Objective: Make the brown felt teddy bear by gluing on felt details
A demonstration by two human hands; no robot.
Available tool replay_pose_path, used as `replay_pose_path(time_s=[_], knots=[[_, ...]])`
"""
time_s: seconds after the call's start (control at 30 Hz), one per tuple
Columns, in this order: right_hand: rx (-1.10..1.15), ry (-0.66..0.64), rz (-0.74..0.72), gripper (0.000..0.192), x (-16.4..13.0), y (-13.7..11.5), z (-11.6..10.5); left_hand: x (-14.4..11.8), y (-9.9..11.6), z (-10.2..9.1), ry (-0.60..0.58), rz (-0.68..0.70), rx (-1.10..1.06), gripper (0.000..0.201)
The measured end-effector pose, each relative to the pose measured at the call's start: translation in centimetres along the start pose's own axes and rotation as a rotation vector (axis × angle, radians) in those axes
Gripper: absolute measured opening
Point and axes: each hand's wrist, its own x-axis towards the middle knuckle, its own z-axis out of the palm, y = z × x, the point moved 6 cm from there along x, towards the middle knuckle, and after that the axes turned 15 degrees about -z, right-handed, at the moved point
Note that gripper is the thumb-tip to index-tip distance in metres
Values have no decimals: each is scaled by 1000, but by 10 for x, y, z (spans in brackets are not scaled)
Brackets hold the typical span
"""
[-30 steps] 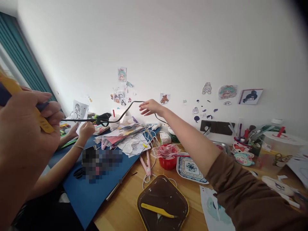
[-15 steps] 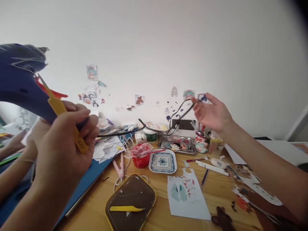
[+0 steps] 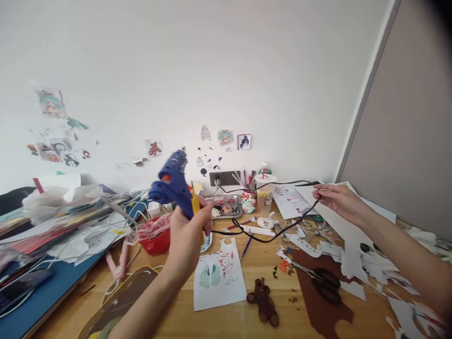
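Observation:
My left hand [image 3: 187,240] is closed around the handle of a blue hot glue gun [image 3: 178,186], raised above the desk with its nozzle up. Yellow tweezers [image 3: 195,202] are held in the same grip, tip upward. A black power cord [image 3: 261,241] leaves the gun's handle and loops across to the right. My right hand [image 3: 341,202] pinches that cord between thumb and fingers, out over white paper. From there the cord runs back to a plug in the dark wall socket [image 3: 231,178]. A brown teddy bear figure [image 3: 264,303] lies on the desk below.
Black-handled scissors [image 3: 323,282] rest on brown sheet material [image 3: 318,313] among paper scraps at the right. A painted paper sheet [image 3: 219,278] lies in the middle. Left of it stand a red bowl [image 3: 155,240], a pink pair of tongs [image 3: 118,261] and a cluttered blue board [image 3: 42,306].
The view has swung right. My left hand has carried the glue gun and tweezers away from the left edge and farther forward. My right hand has drawn the cord out to the right.

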Motion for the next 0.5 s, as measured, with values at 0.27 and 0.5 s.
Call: replay_pose_path(time_s=[0.27, 0.5], knots=[[-437, -178, -109, 16, 7, 42, 8, 4, -89, 67, -150, -201, 79, 6], [-384, -250, -150, 16, -15, 39, 45, 15, -127, 97, -243, -261, 135, 18]])
